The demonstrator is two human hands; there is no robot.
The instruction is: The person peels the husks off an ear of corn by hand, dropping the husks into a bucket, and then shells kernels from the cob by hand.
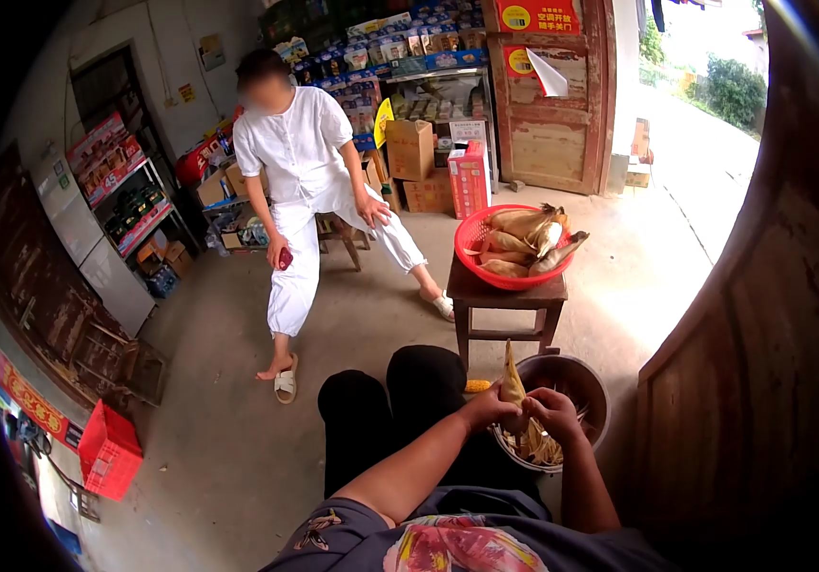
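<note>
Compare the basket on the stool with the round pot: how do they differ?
The basket sits raised on a stool; the pot stands lower, nearer the camera. The basket is bright red, while the pot's rim looks greyish. The basket holds husk-covered ears of corn; the pot holds loose, straw-coloured strips. Both are round and open-topped.

One head-worn view looks forward and down — close above the hands [489, 409].

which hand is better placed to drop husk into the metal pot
Probably the right hand: it appears over the pot, while the left hand is nearer its left edge. Both grip the corn ear.
</note>
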